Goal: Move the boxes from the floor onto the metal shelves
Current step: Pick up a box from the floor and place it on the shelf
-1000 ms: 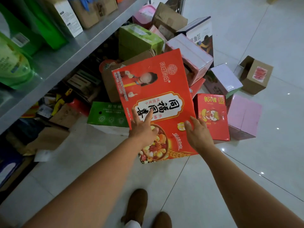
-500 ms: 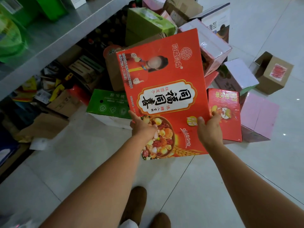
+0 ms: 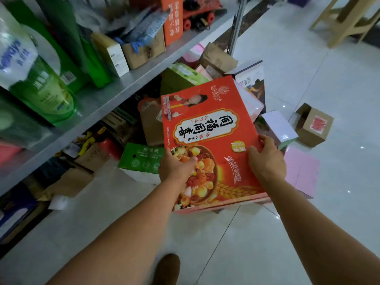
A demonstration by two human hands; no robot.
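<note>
Gripping large red box [image 3: 207, 128] by opposite edges, left hand [image 3: 176, 167] and right hand [image 3: 267, 159] clamped, keeping it level for metal shelf [image 3: 115, 93].

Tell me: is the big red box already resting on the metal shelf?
No, the big red box is held between the left hand and right hand, out in front of the metal shelf and above the floor.
</note>
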